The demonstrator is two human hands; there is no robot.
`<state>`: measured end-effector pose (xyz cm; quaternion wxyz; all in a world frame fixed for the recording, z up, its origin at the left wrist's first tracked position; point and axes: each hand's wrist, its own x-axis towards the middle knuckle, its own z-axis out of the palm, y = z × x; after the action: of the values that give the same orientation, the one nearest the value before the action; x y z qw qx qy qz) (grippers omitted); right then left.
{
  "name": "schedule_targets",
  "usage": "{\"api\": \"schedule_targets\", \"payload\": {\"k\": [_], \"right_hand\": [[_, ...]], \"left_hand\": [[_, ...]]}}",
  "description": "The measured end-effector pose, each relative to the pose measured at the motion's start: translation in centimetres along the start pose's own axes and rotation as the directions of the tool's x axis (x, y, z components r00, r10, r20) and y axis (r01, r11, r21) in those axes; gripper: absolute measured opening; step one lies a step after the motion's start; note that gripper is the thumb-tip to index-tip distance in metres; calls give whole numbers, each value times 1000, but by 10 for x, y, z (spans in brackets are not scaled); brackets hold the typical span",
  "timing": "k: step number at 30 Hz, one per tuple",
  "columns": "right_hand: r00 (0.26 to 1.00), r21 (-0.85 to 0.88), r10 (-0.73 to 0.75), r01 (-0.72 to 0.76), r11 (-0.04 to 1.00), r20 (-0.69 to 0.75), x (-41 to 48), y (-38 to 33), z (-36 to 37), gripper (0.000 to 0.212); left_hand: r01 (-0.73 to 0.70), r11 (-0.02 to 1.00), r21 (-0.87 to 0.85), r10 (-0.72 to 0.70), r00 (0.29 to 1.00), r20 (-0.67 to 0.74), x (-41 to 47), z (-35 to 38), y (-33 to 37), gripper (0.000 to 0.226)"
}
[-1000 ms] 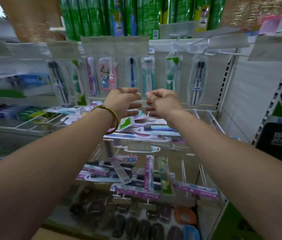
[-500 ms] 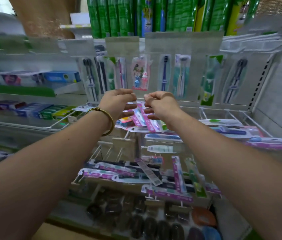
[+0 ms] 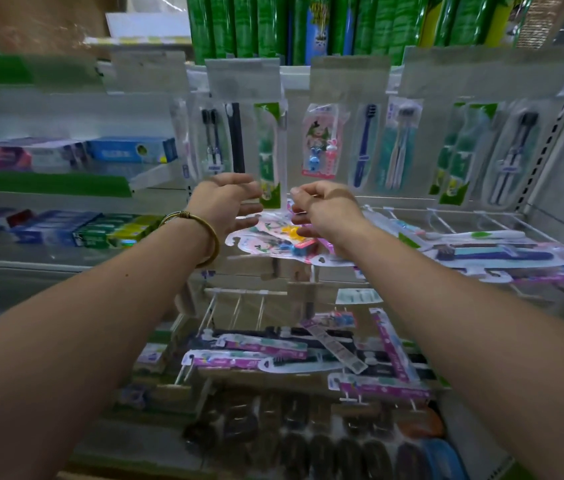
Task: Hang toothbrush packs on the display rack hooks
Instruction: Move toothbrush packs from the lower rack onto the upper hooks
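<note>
No legible text on the toothbrush packs (image 3: 320, 142), shelf boxes (image 3: 131, 150) or green tubes (image 3: 245, 26); every print too blurred

Toothpaste boxes (image 3: 130, 150) left, green packs (image 3: 245, 27) above

This is looking like a shop aisle. Toothbrush packs (image 3: 363, 147) are hanging in rows from wire rack hooks (image 3: 441, 221) under blank price tags (image 3: 243, 77). Toothpaste boxes (image 3: 131, 150) are lying stacked on shelves (image 3: 44, 184) at the left, and green packages (image 3: 249, 26) are standing in a line along the top.
</note>
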<state>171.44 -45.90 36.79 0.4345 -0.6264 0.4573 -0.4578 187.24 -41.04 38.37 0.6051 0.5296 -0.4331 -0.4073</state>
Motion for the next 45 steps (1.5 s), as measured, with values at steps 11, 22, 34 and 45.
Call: {"api": "schedule_targets", "payload": {"k": [11,22,34,45], "right_hand": [[992,-44,30,-36,998,-124,6,-6,31,11],[988,-122,10,-29,992,-155,29,-9,37,50],[991,-38,-41,37,999,-124,85,-6,40,79],[996,54,-61,65,996,-70,93,-2,38,49]], "left_hand": [[50,998,-29,-47,994,103,28,-27,7,36],[0,1000,-7,0,995,97,56,-29,1,36],[-56,996,69,50,996,80,90,-15,-2,54],[-40,987,153,19,990,138,99,0,-6,47]]}}
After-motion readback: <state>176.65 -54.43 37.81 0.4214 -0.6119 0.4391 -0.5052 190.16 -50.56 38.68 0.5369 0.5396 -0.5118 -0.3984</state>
